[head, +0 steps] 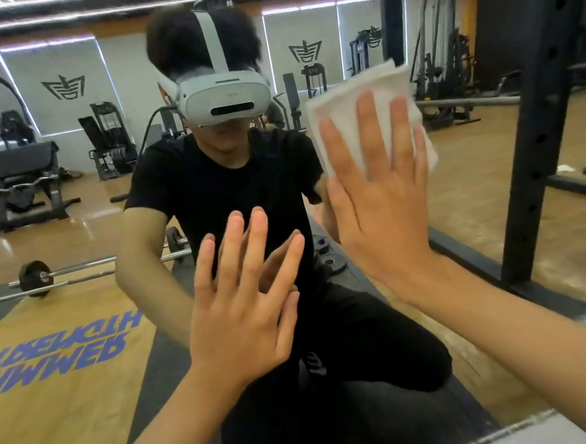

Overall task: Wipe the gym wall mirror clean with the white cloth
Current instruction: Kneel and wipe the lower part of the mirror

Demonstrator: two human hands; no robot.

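Note:
The wall mirror [62, 231] fills the view and reflects the gym and me crouching in black clothes. My right hand [382, 194] lies flat with straight, spread fingers and presses a folded white cloth [352, 101] against the glass at the upper right. Lower and toward the centre, my left hand [242, 301] has its fingers straight and spread and its palm toward the glass; its reflection meets it at the fingertips.
A black perforated rack upright [545, 107] stands close on the right, its base bar running along the floor. Reflected behind me are a barbell [35, 279], weight machines and a wooden floor. A grey ledge [517, 436] runs along the mirror's bottom edge.

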